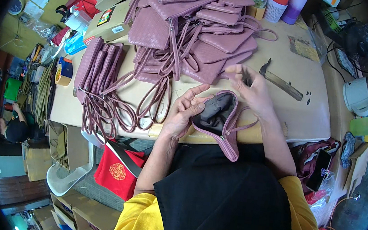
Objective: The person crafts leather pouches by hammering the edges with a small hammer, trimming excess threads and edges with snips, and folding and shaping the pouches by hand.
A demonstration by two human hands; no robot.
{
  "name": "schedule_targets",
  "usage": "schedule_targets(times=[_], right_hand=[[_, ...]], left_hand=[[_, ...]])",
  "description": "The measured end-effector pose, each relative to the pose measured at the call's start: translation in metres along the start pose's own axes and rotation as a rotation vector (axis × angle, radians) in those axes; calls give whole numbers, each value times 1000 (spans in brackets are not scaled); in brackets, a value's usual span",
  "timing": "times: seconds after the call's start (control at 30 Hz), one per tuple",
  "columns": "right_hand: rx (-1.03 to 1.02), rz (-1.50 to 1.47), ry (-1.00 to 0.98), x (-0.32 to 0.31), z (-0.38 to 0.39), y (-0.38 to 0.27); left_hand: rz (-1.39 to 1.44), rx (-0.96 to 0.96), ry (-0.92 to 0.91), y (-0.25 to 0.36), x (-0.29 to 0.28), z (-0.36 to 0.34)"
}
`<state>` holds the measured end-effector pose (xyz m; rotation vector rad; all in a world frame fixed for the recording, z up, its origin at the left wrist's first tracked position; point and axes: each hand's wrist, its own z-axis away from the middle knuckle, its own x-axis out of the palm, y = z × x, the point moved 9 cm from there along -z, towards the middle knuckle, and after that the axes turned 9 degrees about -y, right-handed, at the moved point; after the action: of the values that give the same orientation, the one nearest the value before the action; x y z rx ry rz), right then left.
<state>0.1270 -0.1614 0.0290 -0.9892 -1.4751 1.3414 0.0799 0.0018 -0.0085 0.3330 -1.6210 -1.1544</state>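
A pink woven-pattern zip pouch (231, 148) lies tilted at the table's near edge, its mouth spread and its dark grey lining (214, 113) showing. My left hand (183, 110) grips the pouch's left rim, thumb over the edge by the lining. Just above and right of the mouth, my right hand (254, 90) is raised with curled fingers, apart from the pouch. A small dark patch shows among those fingers; what it is I cannot make out. Right of that hand lies a hammer (284, 83) with a wooden handle.
A heap of similar pink pouches (157, 27) with wrist straps covers the table's back middle. More pouches (99, 65) stand in a row at left, straps trailing to the edge. Small dark pieces (308, 98) lie by the hammer. Tubs (276, 8) stand behind; a red bag (117, 171) hangs below.
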Motion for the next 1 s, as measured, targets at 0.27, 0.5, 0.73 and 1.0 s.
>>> schedule_targets(times=[0.27,0.5,0.73,1.0], right_hand=[[-130,506,-136,29,13,-23],[-204,716,57,32,38,-51],[-160,1016,-41,51,53,-62],[-129,1083,-42,55,51,-62]], left_hand=[[-299,44,69,18,12,1],[-589,51,254,27,13,15],[-675,148,254,35,24,16],[-978,261,280,51,38,18]])
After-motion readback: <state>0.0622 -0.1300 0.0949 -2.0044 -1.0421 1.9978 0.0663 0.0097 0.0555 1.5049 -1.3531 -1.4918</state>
